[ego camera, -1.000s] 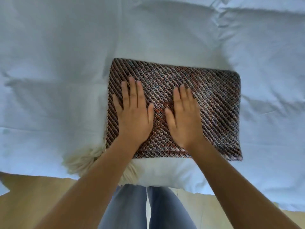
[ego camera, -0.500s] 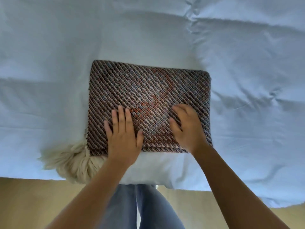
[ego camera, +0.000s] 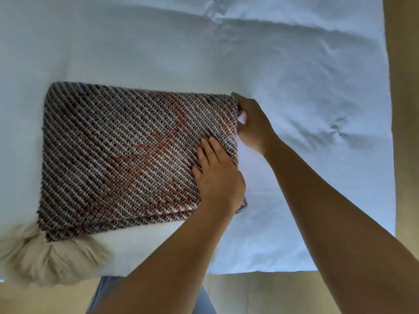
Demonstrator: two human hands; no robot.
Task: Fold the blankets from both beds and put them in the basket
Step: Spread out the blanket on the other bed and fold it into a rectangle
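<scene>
The folded blanket (ego camera: 136, 152), a woven rectangle of dark, white and reddish diagonal stripes, lies flat on the white bed (ego camera: 294, 75), stretching away to the left of both hands. The left hand (ego camera: 217, 175) rests palm down on the blanket's right portion, near its lower right corner, fingers extended and pressed onto the weave, not closed around anything. The right hand (ego camera: 251, 123) sits just beyond it at the blanket's right edge, near the upper right corner, its fingers curled around that edge with the fingertips tucked out of sight beneath the fabric. The two hands are close together but not touching. A bunch of cream fringe (ego camera: 45, 259) spills from the blanket's lower left corner, well apart from both hands, over the bed's near edge.
</scene>
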